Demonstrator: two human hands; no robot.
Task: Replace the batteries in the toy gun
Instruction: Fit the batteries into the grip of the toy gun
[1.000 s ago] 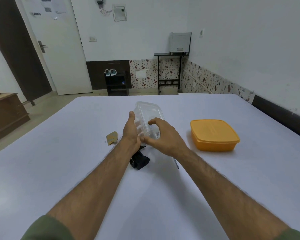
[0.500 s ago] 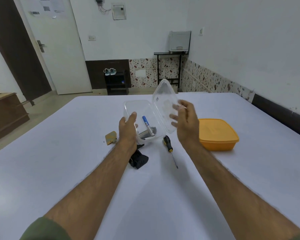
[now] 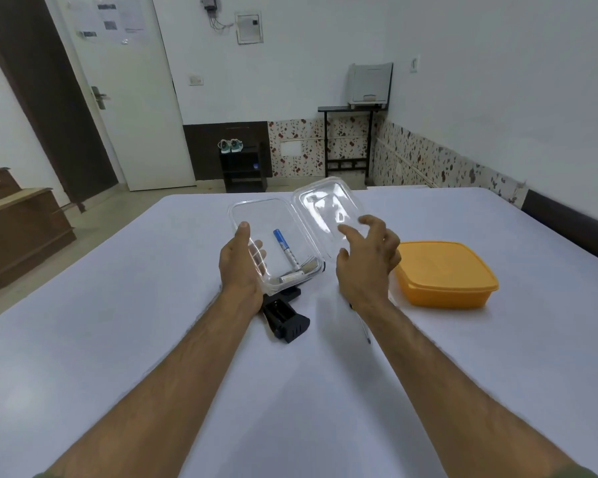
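Left hand (image 3: 241, 267) grips the near-left corner of a clear plastic container (image 3: 256, 215), thumb up along its left wall, fingers underneath seen through the plastic. Container is lifted and tilted above the middle of the white table (image 3: 118, 322). Its hinged clear lid (image 3: 325, 205) is swung open to the right. Inside: a blue-and-white battery (image 3: 283, 244) lying lengthwise, and more batteries (image 3: 296, 276) gathered against the near wall; exact count unclear. Right hand (image 3: 366, 262) is beside the open lid, fingers spread and loosely curled, holding nothing; whether fingertips touch the lid cannot be told. Black toy gun (image 3: 285, 317) lies on the table just under and nearer than the container, partly hidden by the left wrist, grip pointing toward the near edge. Thin screwdriver (image 3: 364, 327) shaft pokes out below the right wrist, handle hidden. Closed orange lidded box (image 3: 444, 272) sits toward the right edge, near the right hand.
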